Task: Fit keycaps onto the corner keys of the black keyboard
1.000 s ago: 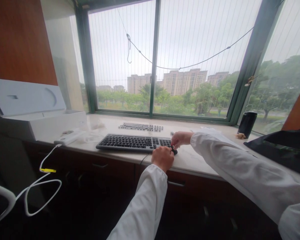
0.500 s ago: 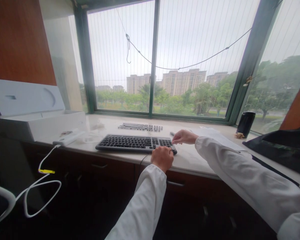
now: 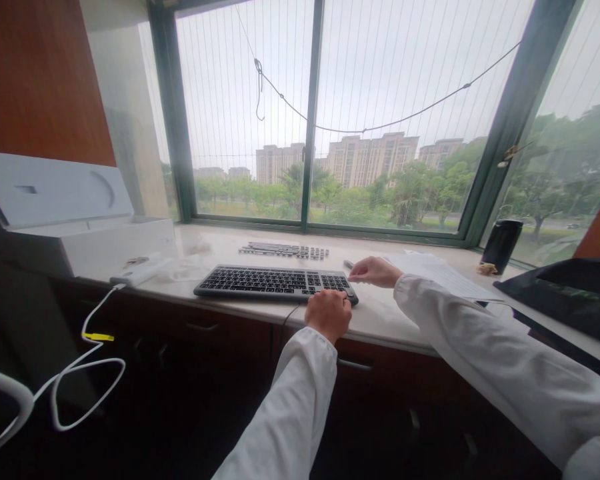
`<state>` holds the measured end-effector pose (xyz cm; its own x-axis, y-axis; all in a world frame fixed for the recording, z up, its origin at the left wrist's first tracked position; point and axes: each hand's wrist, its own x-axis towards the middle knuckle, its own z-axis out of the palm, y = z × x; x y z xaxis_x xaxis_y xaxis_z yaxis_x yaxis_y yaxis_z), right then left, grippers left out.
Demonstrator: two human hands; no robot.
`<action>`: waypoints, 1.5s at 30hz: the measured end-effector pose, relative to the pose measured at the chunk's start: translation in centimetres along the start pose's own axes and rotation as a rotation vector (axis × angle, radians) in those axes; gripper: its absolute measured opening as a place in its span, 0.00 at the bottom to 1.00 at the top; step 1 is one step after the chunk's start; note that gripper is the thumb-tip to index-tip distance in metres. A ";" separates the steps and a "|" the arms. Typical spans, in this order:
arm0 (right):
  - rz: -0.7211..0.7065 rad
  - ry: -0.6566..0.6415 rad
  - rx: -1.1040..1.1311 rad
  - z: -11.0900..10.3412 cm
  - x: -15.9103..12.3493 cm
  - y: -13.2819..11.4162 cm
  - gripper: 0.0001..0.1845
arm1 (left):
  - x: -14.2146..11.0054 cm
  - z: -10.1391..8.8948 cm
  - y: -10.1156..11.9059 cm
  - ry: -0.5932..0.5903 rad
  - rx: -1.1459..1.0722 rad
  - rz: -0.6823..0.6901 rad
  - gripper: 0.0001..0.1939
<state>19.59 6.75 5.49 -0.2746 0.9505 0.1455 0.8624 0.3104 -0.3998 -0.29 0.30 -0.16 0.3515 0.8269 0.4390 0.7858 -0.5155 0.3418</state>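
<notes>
A black keyboard (image 3: 260, 281) with a grey rim lies on the white counter. My left hand (image 3: 328, 312) rests at its near right corner, fingers curled over the edge and the lower number keys. Just past the keyboard's right end is my right hand (image 3: 374, 272), thumb and fingertips pinched together by the number pad. Anything in that pinch is too small or hidden to make out. Behind the keyboard, loose grey-black keycaps (image 3: 285, 250) lie in rows. A small dark object (image 3: 349, 264) sits close to my right fingertips.
An open white box (image 3: 115, 247) and a white power strip (image 3: 139, 271) with a cable stand left. Papers (image 3: 443, 277), a black can (image 3: 501, 247) and a black bag (image 3: 570, 290) are on the right. A window closes off the back; the counter's front edge runs below the keyboard.
The view has shifted slightly, moving the scene a little right and up. Both hands keep nearly the same places at the keyboard's right end.
</notes>
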 end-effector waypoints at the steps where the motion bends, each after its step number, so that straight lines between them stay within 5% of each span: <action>1: 0.019 0.011 0.002 -0.1 -0.2 0.0 0.28 | 0.0 0.0 0.0 0.007 -0.005 0.000 0.17; 7: -0.129 -0.108 -0.015 0.1 -1.2 -0.1 0.31 | -0.1 0.0 0.1 0.028 -0.025 -0.001 0.17; 19: -0.258 -0.149 -0.266 -0.3 -0.1 -1.2 0.17 | 0.0 0.1 -0.1 0.012 -0.027 -0.004 0.16; 30: -0.247 -0.312 -0.459 0.2 1.4 -1.6 0.15 | 0.2 0.4 -0.2 0.030 -0.029 -0.002 0.16; 45: -0.239 -0.297 -0.272 -1.0 0.3 -1.2 0.19 | 0.1 0.3 -0.2 -0.005 -0.010 0.000 0.18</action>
<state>18.90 6.62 6.88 -0.5550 0.8283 -0.0765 0.8293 0.5437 -0.1287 -0.23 0.52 -0.45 0.3542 0.8280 0.4346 0.7806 -0.5177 0.3501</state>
